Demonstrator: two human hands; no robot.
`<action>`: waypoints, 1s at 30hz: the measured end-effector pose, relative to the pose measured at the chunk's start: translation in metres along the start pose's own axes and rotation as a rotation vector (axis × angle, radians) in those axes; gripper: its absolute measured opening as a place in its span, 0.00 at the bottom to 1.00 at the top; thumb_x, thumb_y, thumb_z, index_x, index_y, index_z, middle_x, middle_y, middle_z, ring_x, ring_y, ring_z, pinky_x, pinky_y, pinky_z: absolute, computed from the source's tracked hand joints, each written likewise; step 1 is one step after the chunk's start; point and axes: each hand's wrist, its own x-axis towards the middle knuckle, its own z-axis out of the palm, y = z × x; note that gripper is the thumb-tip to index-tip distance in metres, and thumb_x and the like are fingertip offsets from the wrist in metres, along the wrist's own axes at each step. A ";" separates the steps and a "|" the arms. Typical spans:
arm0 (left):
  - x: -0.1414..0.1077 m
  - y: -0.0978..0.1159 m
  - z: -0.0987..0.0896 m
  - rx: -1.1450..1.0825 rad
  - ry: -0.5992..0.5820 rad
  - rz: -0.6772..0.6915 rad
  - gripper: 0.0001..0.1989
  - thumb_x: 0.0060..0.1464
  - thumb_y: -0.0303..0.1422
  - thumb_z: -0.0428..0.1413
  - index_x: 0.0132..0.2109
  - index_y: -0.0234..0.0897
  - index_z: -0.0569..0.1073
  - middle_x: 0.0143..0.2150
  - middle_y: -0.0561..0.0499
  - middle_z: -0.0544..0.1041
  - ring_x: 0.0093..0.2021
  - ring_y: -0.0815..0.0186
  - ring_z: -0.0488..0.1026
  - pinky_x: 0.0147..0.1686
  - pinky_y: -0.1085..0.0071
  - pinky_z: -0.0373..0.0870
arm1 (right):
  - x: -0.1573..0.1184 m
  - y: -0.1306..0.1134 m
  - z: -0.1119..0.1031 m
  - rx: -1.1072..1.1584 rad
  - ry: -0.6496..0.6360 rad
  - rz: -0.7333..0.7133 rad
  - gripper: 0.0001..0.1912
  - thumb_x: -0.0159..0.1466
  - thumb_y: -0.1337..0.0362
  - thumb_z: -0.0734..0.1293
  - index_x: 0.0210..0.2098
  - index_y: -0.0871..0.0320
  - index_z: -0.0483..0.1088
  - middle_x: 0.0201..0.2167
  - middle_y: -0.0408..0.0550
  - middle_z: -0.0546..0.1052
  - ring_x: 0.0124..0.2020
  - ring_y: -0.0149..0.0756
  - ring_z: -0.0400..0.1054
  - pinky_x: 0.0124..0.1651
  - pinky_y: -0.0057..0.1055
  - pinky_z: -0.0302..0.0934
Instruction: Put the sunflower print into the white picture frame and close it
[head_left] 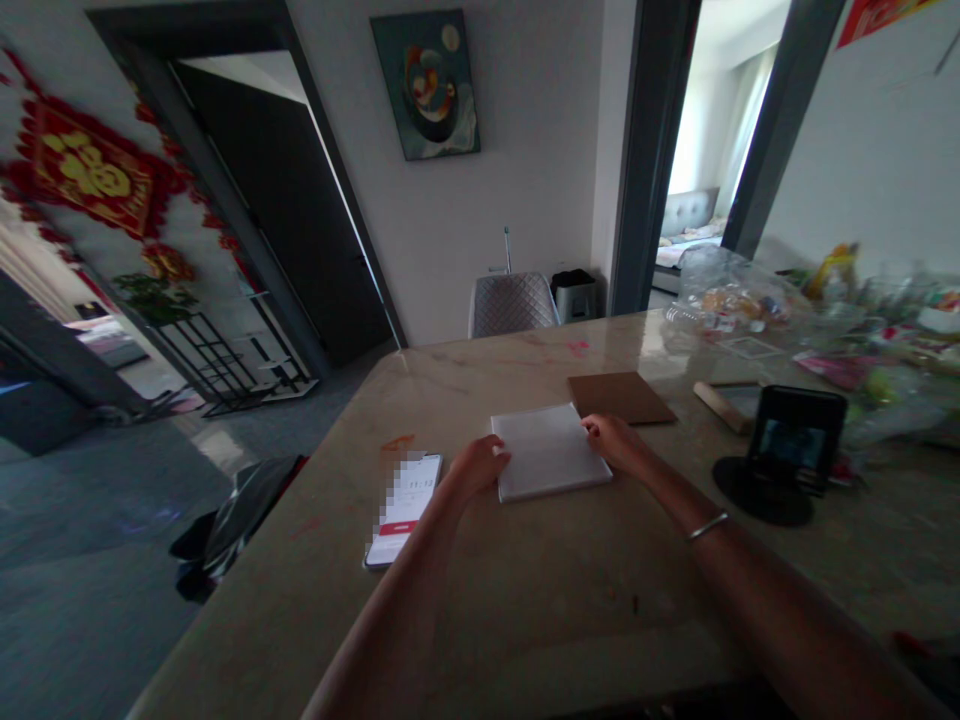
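Note:
A flat white rectangular pad or stack of sheets (551, 452) lies on the stone-look table (525, 620). Its left edge is gripped by my left hand (480, 465), thumb on top. At its upper right edge, my right hand (611, 440) pinches the side with curled fingers. A brown flat board or folder (621, 397) rests just behind the pad, to the right. Left of my left hand lies a phone (405, 510) with a lit screen, close to my forearm.
A black stand with a small screen (795, 445) is at the right, near a wooden-edged object (724, 405). Plastic bags (739, 290) and clutter fill the back right. A quilted chair (514, 303) stands behind the table, beside a bin (574, 295).

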 end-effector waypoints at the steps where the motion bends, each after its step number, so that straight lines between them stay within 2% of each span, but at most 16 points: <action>1: 0.000 0.001 -0.001 0.049 0.002 0.010 0.13 0.47 0.34 0.53 0.41 0.37 0.73 0.37 0.44 0.76 0.40 0.58 0.72 0.38 0.68 0.64 | -0.001 0.001 0.000 -0.019 -0.025 -0.010 0.19 0.53 0.74 0.58 0.41 0.60 0.70 0.36 0.51 0.76 0.37 0.35 0.69 0.39 0.25 0.58; 4: -0.003 0.007 -0.004 0.218 0.046 0.047 0.10 0.49 0.34 0.51 0.35 0.36 0.74 0.34 0.43 0.75 0.37 0.57 0.72 0.36 0.66 0.64 | -0.005 0.002 0.003 -0.086 -0.042 -0.062 0.23 0.52 0.75 0.59 0.47 0.61 0.67 0.39 0.53 0.75 0.40 0.36 0.68 0.42 0.28 0.58; 7: -0.004 0.012 -0.005 0.264 0.143 0.087 0.10 0.50 0.32 0.50 0.33 0.34 0.74 0.37 0.39 0.74 0.40 0.54 0.71 0.39 0.63 0.63 | -0.006 0.000 0.007 -0.130 0.057 -0.117 0.21 0.53 0.74 0.59 0.47 0.62 0.67 0.41 0.56 0.72 0.44 0.38 0.65 0.47 0.31 0.56; 10: -0.003 0.011 -0.001 0.167 0.257 0.196 0.11 0.50 0.27 0.50 0.40 0.35 0.73 0.46 0.41 0.70 0.49 0.56 0.66 0.49 0.64 0.58 | -0.002 -0.002 0.011 -0.158 0.169 -0.134 0.18 0.56 0.73 0.58 0.44 0.61 0.69 0.41 0.55 0.72 0.46 0.38 0.64 0.50 0.32 0.54; 12: -0.001 0.007 0.002 0.099 0.286 0.253 0.15 0.50 0.26 0.50 0.47 0.37 0.70 0.52 0.43 0.67 0.54 0.59 0.61 0.55 0.66 0.51 | 0.001 -0.001 0.014 -0.164 0.185 -0.168 0.18 0.57 0.72 0.58 0.45 0.61 0.68 0.44 0.55 0.71 0.48 0.37 0.63 0.53 0.33 0.53; 15: 0.003 0.000 0.008 0.089 0.244 0.263 0.15 0.52 0.28 0.49 0.48 0.35 0.68 0.56 0.40 0.64 0.57 0.56 0.56 0.57 0.62 0.46 | 0.003 0.002 0.020 -0.166 0.129 -0.218 0.19 0.59 0.69 0.57 0.49 0.64 0.65 0.50 0.56 0.68 0.53 0.38 0.60 0.56 0.35 0.51; 20: 0.006 -0.006 0.011 0.162 0.191 0.279 0.10 0.53 0.30 0.49 0.43 0.36 0.70 0.57 0.39 0.62 0.57 0.51 0.57 0.54 0.53 0.50 | 0.001 0.004 0.025 -0.186 0.068 -0.212 0.17 0.60 0.66 0.58 0.47 0.62 0.68 0.53 0.56 0.66 0.56 0.39 0.57 0.57 0.37 0.50; 27: 0.000 0.000 0.011 0.528 0.145 0.209 0.18 0.58 0.34 0.42 0.54 0.34 0.62 0.62 0.42 0.55 0.60 0.58 0.53 0.56 0.62 0.52 | 0.002 0.002 0.021 -0.256 0.058 -0.224 0.18 0.62 0.64 0.55 0.48 0.62 0.66 0.52 0.55 0.67 0.54 0.39 0.59 0.56 0.37 0.52; 30: -0.001 0.002 0.011 0.588 0.155 0.188 0.20 0.59 0.35 0.40 0.56 0.31 0.60 0.62 0.41 0.55 0.60 0.60 0.53 0.56 0.64 0.52 | 0.002 0.001 0.019 -0.249 0.069 -0.214 0.20 0.62 0.64 0.54 0.52 0.64 0.63 0.52 0.57 0.68 0.53 0.39 0.60 0.56 0.36 0.53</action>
